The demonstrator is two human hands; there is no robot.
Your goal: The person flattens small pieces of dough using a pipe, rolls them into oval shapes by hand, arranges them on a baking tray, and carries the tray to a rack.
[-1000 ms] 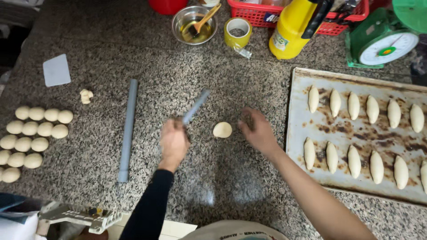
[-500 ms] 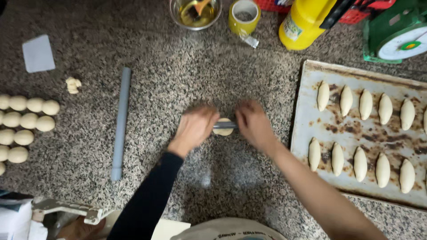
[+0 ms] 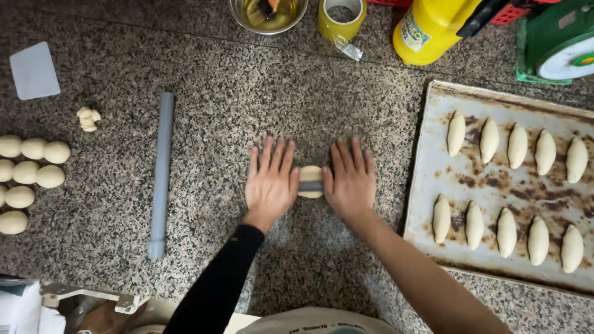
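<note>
Left hand (image 3: pixel 270 181): laid flat, fingers spread, palm pressed on one end of a thin grey rod (image 3: pixel 310 186); nothing is gripped.
Right hand (image 3: pixel 351 179): flat and open likewise, pressed on the rod's other end.
Dough (image 3: pixel 310 181): a small pale piece between both hands, crossed by the rod, on the speckled surface (image 3: pixel 216 93).
Pipe (image 3: pixel 161 173): a longer grey one lies well left.
Balls (image 3: pixel 28 176): rows at the left edge.
Tray (image 3: pixel 433 179): at right, shaped pieces are carried in two rows.
</note>
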